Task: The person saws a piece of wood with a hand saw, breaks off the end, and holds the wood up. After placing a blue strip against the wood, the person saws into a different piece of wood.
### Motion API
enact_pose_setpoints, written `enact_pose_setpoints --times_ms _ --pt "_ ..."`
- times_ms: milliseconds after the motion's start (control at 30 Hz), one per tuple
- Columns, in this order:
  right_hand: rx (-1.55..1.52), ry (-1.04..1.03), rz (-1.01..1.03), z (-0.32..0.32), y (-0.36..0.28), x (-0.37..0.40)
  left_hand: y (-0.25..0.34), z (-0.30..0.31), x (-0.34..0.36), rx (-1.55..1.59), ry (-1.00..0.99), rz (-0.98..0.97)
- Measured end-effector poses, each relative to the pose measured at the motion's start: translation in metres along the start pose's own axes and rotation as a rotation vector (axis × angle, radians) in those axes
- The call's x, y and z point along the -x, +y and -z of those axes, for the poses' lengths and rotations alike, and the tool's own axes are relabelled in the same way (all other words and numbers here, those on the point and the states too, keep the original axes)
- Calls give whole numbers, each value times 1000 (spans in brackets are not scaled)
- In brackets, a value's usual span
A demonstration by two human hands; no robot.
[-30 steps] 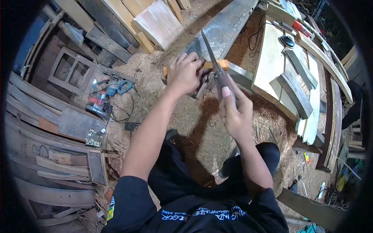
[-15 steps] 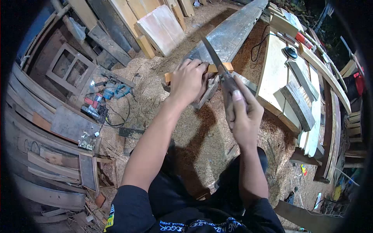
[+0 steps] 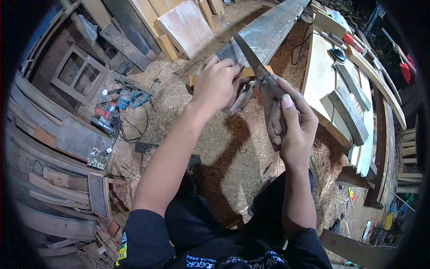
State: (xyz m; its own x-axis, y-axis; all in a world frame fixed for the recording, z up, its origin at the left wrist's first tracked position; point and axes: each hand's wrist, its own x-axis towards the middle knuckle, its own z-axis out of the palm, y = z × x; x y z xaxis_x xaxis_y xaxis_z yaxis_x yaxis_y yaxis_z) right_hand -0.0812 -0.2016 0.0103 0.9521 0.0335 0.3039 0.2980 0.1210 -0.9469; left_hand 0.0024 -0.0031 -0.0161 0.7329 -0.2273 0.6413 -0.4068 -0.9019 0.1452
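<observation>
My right hand [image 3: 296,120] is closed around the wooden handle of a handsaw [image 3: 249,54]. Its dark blade points up and away, crossing over a small orange-brown wood strip [image 3: 247,71]. My left hand [image 3: 216,83] grips that strip, fingers bent over it, at the near end of a long plank bench [image 3: 275,29]. The strip's middle is hidden under my left hand, with one end showing on each side. Below my left fingers, a greyish wooden end of the bench [image 3: 242,99] juts toward me.
Pale boards and a curved piece lie on a stack [image 3: 333,96] at the right, with a sander [image 3: 337,55] on top. Power tools [image 3: 130,98] and their cords are on the left. Sawdust [image 3: 237,157] covers the floor; boards [image 3: 184,29] lean at the back.
My right hand and the saw handle have drawn back toward me and to the right. My left hand stays on the wood strip, and the view has shifted slightly.
</observation>
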Motion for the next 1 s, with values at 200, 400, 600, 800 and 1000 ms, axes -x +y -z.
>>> enact_pose_setpoints --times_ms 200,400,600,800,1000 --pt "-19 36 48 1 21 5 2 3 -3 2 5 90" --pt "-27 0 103 7 34 4 0 5 -8 -15 -55 175" --pt "-31 3 140 13 59 8 -2 10 -9 7 -88 203" --pt "-2 18 77 11 62 13 -5 15 -4 56 -35 190" --pt "347 21 386 16 69 13 -22 35 -5 247 -257 284"
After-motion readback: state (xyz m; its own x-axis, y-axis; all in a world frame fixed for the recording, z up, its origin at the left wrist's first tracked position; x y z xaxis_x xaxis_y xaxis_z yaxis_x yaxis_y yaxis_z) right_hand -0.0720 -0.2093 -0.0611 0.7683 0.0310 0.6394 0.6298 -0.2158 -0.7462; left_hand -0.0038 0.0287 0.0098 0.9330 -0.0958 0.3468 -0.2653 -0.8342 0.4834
